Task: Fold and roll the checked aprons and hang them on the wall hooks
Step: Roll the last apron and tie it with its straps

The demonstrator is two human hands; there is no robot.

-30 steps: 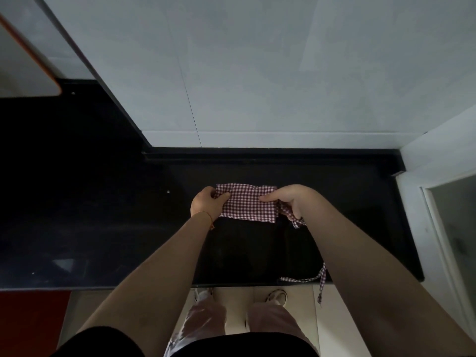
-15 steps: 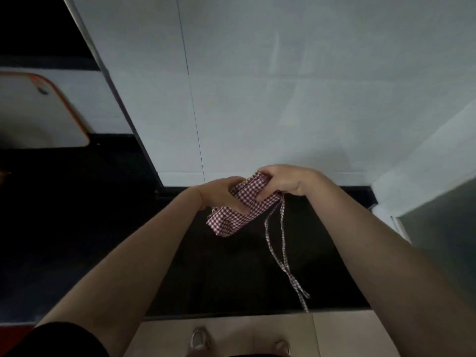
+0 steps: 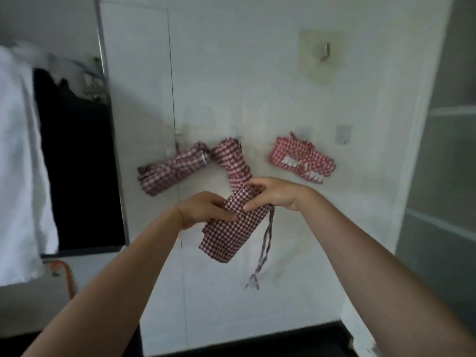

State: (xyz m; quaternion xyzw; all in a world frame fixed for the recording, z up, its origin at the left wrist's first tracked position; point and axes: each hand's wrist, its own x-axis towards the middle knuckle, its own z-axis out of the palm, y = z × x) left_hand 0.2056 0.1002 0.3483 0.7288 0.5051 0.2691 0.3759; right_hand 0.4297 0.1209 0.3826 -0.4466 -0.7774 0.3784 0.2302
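I hold a rolled red-and-white checked apron (image 3: 231, 230) up in front of the white wall. My left hand (image 3: 203, 210) grips its upper left side. My right hand (image 3: 273, 193) pinches its top end, and the apron's strings (image 3: 265, 243) dangle below that hand. Three rolled checked aprons hang on the wall behind: one at the left (image 3: 171, 170), one in the middle (image 3: 233, 161), one brighter red at the right (image 3: 302, 159). A free grey hook (image 3: 343, 137) sits just right of the bright one. A metal hook (image 3: 326, 51) on a clear pad is higher up.
White cloth (image 3: 20, 150) hangs at the far left beside a dark opening (image 3: 79, 163). An orange-edged item (image 3: 64, 274) shows at lower left. The black counter's edge (image 3: 283, 336) runs along the bottom. A grey cabinet (image 3: 443, 176) stands at the right.
The rolled apron has been lifted off the black counter and raised toward the wall. My view has tilted up from the counter to the hooks and the hung aprons.
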